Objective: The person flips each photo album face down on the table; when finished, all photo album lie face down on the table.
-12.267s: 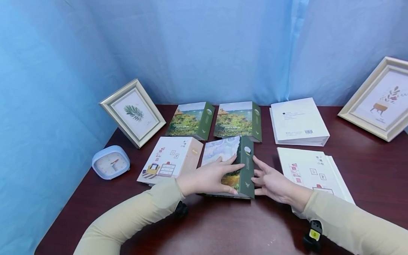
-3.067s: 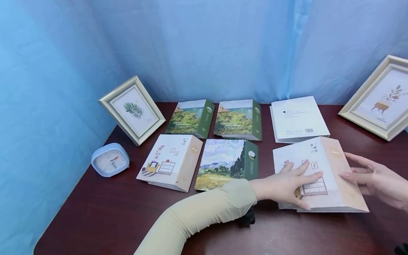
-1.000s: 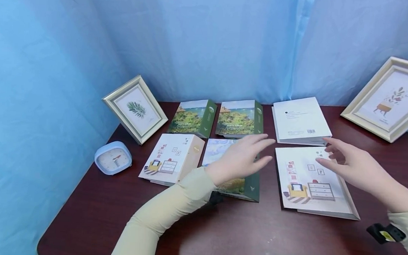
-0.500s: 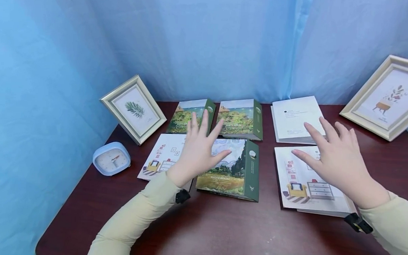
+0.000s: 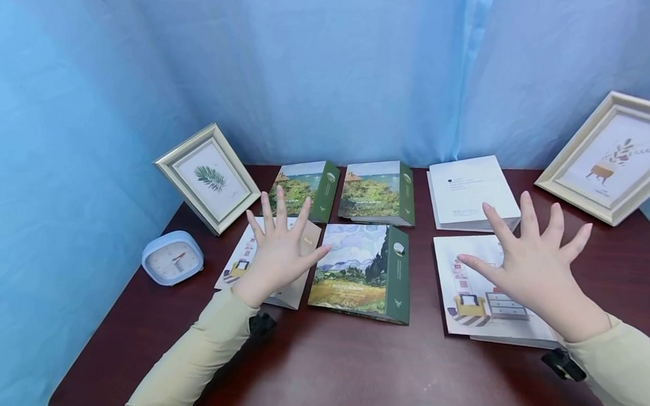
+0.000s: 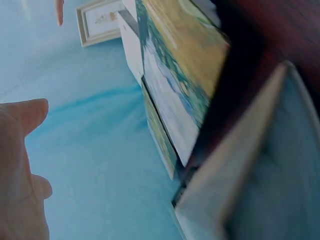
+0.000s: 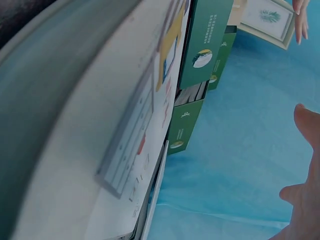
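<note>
Both hands are spread wide, holding nothing: left hand (image 5: 278, 253) hovers over the left room-drawing album (image 5: 258, 261), right hand (image 5: 532, 267) over the right one (image 5: 475, 292). Between them lies the green-spined album (image 5: 362, 270), its cover reading "PHOTO ALBUM". 6 albums total on the table (image 5: 351, 371).

Six albums lie in two rows on the desk (image 5: 351, 371); clock (image 5: 172, 258) left, frames (image 5: 207, 178) at both back corners.

A dark red-brown counter (image 5: 351, 371) fills the lower view, its polished top catching soft glare near the front edge. Pale blue curtain (image 5: 335, 72) hangs in folds behind the back edge and wraps along the left side.
</note>
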The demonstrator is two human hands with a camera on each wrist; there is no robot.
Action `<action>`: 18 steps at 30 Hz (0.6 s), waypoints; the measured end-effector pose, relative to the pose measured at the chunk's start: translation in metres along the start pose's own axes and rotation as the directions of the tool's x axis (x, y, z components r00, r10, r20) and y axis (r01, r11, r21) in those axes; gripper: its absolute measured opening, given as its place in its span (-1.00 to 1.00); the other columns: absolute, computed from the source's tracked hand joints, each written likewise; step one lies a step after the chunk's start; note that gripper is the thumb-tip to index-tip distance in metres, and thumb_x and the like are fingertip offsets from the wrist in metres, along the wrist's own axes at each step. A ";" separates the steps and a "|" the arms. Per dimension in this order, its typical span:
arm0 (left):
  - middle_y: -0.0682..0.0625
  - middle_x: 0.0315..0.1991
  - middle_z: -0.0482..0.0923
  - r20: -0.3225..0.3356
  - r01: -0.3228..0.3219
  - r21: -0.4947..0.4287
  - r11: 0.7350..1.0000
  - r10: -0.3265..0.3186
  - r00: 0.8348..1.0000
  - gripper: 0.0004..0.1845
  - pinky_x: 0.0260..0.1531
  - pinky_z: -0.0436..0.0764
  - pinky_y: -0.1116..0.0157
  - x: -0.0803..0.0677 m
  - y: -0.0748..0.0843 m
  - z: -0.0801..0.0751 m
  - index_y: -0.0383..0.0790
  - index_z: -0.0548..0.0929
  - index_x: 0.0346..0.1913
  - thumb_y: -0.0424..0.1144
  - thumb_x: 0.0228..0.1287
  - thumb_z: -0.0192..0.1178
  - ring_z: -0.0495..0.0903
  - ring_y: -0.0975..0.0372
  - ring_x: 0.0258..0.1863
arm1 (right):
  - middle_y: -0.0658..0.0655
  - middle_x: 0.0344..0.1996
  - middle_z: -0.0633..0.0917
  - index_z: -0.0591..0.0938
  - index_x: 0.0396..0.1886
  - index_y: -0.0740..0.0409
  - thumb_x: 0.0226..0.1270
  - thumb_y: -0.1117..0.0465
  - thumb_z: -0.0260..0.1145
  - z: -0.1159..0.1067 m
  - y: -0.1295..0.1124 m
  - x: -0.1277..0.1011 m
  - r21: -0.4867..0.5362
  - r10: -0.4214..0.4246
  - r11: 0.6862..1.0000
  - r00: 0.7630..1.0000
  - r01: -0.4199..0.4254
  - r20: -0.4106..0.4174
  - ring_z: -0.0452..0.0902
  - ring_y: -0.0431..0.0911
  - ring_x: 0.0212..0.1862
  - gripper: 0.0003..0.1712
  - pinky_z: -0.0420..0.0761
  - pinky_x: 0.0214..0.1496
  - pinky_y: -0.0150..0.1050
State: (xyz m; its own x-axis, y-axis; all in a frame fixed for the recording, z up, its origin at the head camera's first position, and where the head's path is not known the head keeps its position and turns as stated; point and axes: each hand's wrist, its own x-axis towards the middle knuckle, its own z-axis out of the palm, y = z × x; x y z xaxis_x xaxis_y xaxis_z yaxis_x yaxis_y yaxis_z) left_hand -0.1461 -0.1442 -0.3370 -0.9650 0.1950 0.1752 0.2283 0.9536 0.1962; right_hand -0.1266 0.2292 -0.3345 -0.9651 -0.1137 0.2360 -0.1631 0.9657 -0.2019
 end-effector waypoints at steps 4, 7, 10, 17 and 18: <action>-0.12 0.44 -0.77 0.009 0.013 -0.006 1.000 -0.012 1.000 -0.08 0.22 -0.53 -0.35 -0.003 -0.009 0.001 0.10 -0.17 0.52 0.35 0.25 -0.02 -0.79 -0.10 0.37 | 0.47 0.45 -0.25 0.01 0.52 -0.13 0.09 -0.45 0.18 0.003 0.001 -0.001 0.000 0.011 1.000 1.000 -0.011 0.016 -0.53 0.58 0.35 0.10 -0.63 0.09 0.54; -0.11 0.45 -0.75 0.002 0.022 -0.008 1.000 -0.022 1.000 -0.11 0.22 -0.55 -0.33 -0.005 -0.014 0.000 0.09 -0.18 0.52 0.32 0.29 -0.05 -0.77 -0.09 0.38 | 0.46 0.45 -0.29 -0.02 0.52 -0.13 0.10 -0.46 0.16 0.005 0.001 0.000 0.000 0.016 1.000 1.000 -0.016 0.026 -0.55 0.59 0.34 0.10 -0.65 0.08 0.54; -0.11 0.46 -0.72 -0.012 0.039 -0.021 0.999 -0.039 0.999 -0.13 0.22 -0.55 -0.34 -0.006 -0.018 0.001 0.06 -0.14 0.52 0.29 0.31 -0.04 -0.75 -0.09 0.39 | 0.46 0.45 -0.31 -0.03 0.53 -0.14 0.13 -0.46 0.13 0.005 0.001 0.001 -0.001 0.018 1.000 0.999 -0.018 0.033 -0.57 0.60 0.33 0.08 -0.67 0.08 0.53; -0.15 0.48 -0.65 -0.009 0.082 -0.030 0.996 -0.083 0.997 -0.12 0.21 -0.49 -0.38 -0.010 -0.028 0.003 0.02 -0.09 0.52 0.33 0.28 -0.05 -0.73 -0.11 0.40 | 0.49 0.44 -0.30 -0.05 0.53 -0.11 0.17 -0.46 0.08 0.007 0.002 0.001 0.006 0.024 1.000 0.998 -0.025 0.053 -0.61 0.59 0.33 0.06 -0.67 0.06 0.54; -0.16 0.49 -0.63 -0.012 0.085 -0.031 0.996 -0.086 0.996 -0.11 0.21 -0.49 -0.38 -0.010 -0.029 0.003 0.02 -0.09 0.52 0.32 0.28 -0.04 -0.72 -0.11 0.40 | 0.49 0.44 -0.30 -0.05 0.53 -0.11 0.18 -0.45 0.08 0.008 0.002 0.001 0.007 0.024 1.000 0.998 -0.025 0.056 -0.61 0.59 0.33 0.06 -0.67 0.05 0.54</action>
State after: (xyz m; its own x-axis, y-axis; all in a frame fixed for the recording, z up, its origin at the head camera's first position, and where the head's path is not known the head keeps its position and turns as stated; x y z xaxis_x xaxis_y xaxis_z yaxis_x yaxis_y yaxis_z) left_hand -0.1432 -0.1732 -0.3472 -0.9794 0.1096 0.1694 0.1489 0.9593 0.2401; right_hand -0.1296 0.2297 -0.3421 -0.9787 -0.1031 0.1775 -0.1407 0.9666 -0.2140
